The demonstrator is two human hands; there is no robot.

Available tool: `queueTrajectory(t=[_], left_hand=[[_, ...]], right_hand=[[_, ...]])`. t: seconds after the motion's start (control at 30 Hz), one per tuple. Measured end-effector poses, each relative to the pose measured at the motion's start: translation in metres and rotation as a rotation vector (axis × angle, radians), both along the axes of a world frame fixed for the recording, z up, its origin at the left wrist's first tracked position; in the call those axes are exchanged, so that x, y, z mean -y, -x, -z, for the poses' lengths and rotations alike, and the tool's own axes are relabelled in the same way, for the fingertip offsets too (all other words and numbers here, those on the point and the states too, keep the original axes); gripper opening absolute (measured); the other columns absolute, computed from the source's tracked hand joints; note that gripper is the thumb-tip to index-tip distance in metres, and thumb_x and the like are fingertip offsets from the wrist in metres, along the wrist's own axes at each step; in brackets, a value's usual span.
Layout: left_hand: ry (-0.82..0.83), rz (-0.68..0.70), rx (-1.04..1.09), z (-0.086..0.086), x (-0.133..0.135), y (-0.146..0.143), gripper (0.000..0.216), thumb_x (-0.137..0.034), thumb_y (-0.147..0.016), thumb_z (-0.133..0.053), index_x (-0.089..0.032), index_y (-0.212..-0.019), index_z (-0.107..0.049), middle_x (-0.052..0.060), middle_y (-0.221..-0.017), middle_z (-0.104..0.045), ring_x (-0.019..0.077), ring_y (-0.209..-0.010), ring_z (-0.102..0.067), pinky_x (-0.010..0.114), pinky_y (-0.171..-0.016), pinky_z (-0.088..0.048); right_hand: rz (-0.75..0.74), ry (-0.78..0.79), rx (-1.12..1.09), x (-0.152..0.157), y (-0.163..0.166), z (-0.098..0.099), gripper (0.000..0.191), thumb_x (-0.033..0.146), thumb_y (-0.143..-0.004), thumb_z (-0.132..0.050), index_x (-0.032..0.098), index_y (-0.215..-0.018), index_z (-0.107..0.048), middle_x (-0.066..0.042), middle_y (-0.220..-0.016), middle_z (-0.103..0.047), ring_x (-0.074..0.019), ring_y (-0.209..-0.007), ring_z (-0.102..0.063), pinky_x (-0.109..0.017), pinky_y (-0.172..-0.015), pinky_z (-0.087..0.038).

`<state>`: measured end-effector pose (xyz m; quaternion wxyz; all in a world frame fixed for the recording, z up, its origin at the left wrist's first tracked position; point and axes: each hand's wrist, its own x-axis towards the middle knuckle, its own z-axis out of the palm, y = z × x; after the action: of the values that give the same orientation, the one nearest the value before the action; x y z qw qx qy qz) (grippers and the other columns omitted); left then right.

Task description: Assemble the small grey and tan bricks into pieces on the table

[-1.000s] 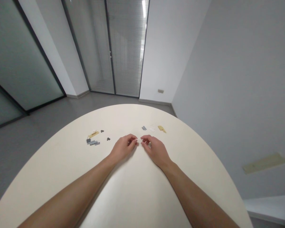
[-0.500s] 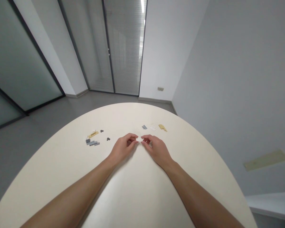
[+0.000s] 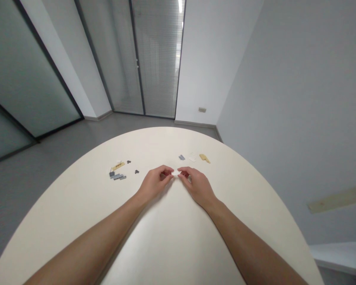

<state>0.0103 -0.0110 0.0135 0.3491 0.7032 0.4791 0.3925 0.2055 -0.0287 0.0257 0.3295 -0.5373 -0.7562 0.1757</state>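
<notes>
A small white piece sits between my fingertips over the middle of the table; its exact shape is too small to make out. My left hand pinches its left side with thumb and fingers. On the right side, my right hand grips it the same way. Beyond the hands lie small grey pieces, white pieces and tan pieces. To the left rest a tan strip with dark marks, a cluster of grey bars and two small black pieces.
The round white table has a curved far edge. Behind it stand a glass partition and a white wall. A grey wall rises on the right.
The view has shifted slightly, so the table and pieces appear a little up and to the right. Both hands stay together at the white piece.
</notes>
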Motion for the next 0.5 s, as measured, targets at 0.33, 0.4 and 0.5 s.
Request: queueTrajectory(t=[0.33,0.4,0.5], left_hand=[[-0.018,0.016,0.014,0.0038,-0.0017,0.0003,0.023,-0.033,-0.089,-0.062,-0.019,-0.103,-0.072,0.007,-0.097,-0.077,0.0195,-0.084,-0.070,0.034,-0.080,-0.055],[-0.019,0.018,0.017,0.0032,-0.0014,0.0004,0.024,-0.035,-0.090,-0.062,-0.019,-0.103,-0.073,0.008,-0.099,-0.077,0.0201,-0.085,-0.070,0.034,-0.080,-0.055],[-0.020,0.021,0.022,0.0001,-0.0001,-0.0001,0.026,-0.039,-0.092,-0.060,-0.019,-0.101,-0.074,0.007,-0.098,-0.078,0.0202,-0.085,-0.070,0.033,-0.081,-0.054]], right_hand=[[0.011,0.004,-0.003,0.0009,0.0003,-0.0009,0.019,0.028,-0.097,-0.057,0.025,-0.112,-0.067,-0.004,-0.101,-0.075,-0.0194,-0.091,-0.068,-0.034,-0.084,-0.049],[0.010,0.008,-0.004,0.0011,0.0006,-0.0024,0.018,0.029,-0.098,-0.056,0.025,-0.111,-0.068,-0.004,-0.101,-0.075,-0.0197,-0.091,-0.068,-0.034,-0.083,-0.049],[0.003,0.012,0.001,0.0010,0.0010,-0.0036,0.017,0.030,-0.098,-0.055,0.024,-0.108,-0.069,-0.004,-0.100,-0.075,-0.0199,-0.092,-0.067,-0.034,-0.084,-0.049]])
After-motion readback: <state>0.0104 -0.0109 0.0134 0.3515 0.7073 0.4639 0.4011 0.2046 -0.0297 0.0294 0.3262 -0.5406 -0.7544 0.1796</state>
